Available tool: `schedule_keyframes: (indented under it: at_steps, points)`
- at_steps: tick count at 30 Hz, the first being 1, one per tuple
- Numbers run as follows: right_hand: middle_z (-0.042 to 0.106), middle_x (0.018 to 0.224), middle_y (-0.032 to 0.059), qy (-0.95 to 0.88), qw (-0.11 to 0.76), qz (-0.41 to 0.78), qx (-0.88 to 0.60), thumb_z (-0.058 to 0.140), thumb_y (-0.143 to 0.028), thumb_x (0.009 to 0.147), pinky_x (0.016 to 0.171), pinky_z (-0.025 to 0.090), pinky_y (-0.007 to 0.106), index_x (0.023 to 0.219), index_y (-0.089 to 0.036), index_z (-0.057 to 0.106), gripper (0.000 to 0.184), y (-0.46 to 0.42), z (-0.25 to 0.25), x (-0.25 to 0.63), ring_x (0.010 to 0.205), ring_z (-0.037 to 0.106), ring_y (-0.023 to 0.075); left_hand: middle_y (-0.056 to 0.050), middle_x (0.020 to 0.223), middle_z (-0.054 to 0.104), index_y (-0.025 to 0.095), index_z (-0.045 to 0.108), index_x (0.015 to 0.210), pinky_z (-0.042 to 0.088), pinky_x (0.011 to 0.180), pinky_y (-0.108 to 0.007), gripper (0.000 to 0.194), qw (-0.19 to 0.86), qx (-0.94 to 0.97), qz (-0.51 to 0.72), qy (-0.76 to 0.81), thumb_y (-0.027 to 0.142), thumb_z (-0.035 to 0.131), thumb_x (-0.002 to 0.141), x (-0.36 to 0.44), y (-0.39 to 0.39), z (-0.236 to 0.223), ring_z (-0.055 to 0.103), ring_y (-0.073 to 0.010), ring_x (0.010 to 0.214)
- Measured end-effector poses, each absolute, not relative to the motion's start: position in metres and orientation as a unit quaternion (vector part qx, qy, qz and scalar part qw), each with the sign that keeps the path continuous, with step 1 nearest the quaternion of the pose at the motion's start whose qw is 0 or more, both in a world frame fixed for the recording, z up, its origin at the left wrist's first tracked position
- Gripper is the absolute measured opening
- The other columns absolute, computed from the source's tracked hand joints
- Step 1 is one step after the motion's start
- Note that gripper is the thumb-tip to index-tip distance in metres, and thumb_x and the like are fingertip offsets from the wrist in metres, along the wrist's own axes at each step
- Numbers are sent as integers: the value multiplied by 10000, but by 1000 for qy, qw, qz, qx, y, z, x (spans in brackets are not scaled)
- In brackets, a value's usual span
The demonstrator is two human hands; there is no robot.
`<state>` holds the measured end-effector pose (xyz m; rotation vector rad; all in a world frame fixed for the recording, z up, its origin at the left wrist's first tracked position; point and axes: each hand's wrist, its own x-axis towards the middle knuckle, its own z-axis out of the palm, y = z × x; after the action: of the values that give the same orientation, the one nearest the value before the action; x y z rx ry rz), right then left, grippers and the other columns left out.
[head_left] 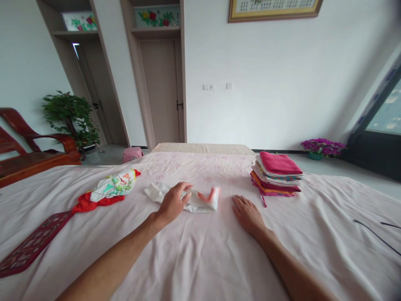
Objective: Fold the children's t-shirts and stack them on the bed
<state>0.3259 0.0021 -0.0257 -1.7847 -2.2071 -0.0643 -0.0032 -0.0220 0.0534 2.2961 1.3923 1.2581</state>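
Observation:
A crumpled white cloth [203,205] with a blurred pinkish-red patch at its right end lies on the pale pink sheet [194,259]. My left hand [173,202] rests over the middle of this cloth, its thumb and fingers apart and pointing right. Just right of the cloth, and not touching it, my right hand [249,215] lies flat on the sheet with its fingers stretched out. What kind of garment or cloth it is, I cannot make out.
A stack of folded cloths [277,175], red on top, stands at the right. To the left lie a bunched red and patterned cloth [114,186] and a dark red patterned strip [34,242]. Dark cords [376,236] lie far right. Beyond are a pink stool [133,154] and wooden chair [40,144].

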Motion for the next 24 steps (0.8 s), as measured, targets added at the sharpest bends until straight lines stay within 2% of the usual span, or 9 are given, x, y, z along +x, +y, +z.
schedule_keyframes:
  at_steps: [4, 7, 11, 17, 21, 24]
  points:
    - [506, 1473, 92, -770, 156, -11, -619, 377, -335, 964, 1126, 338, 406, 1418, -209, 517, 492, 2, -24, 327, 1371, 432, 256, -96, 1198, 662, 198, 592, 1192, 437, 1045, -398, 312, -18, 761, 368, 534, 192, 489, 897, -19, -20, 27, 591, -231, 1158]
    - [520, 1461, 85, -775, 155, -9, -613, 353, -339, 974, 1128, 333, 405, 1394, -221, 546, 477, 3, -23, 326, 1365, 442, 253, -120, 1286, 621, 182, 572, 1247, 386, 1093, -409, 352, -63, 716, 327, 614, 225, 488, 908, -46, -8, 0, 539, -248, 1243]
    - [559, 1420, 96, -788, 173, 6, -591, 298, -355, 998, 1118, 348, 377, 1365, -198, 574, 484, 0, -18, 324, 1326, 485, 233, -159, 1263, 631, 138, 570, 1250, 409, 1055, -399, 379, -46, 677, 299, 671, 306, 502, 918, -69, 3, -25, 560, -260, 1218]
    - [615, 1353, 76, -847, 221, 32, -483, 315, -407, 1013, 1070, 394, 366, 1327, -249, 607, 457, -20, 4, 316, 1228, 562, 221, -92, 1126, 696, 182, 657, 1105, 443, 984, -336, 278, -5, 688, 296, 663, 282, 481, 915, -73, 7, -28, 620, -220, 1094]
    - [645, 1309, 82, -874, 224, 41, -430, 459, -450, 970, 1036, 411, 404, 1335, -256, 596, 436, -28, 10, 308, 1182, 587, 252, -87, 1024, 708, 187, 672, 997, 457, 947, -335, 223, 6, 683, 306, 663, 277, 501, 887, -74, 7, -28, 633, -229, 1028]
    - [668, 1266, 83, -865, 227, 35, -446, 573, -438, 903, 1008, 424, 397, 1288, -255, 626, 429, -27, 5, 302, 1147, 605, 264, -74, 1006, 713, 202, 658, 963, 467, 922, -331, 197, 9, 676, 326, 661, 284, 503, 874, -74, 7, -29, 639, -227, 1003]
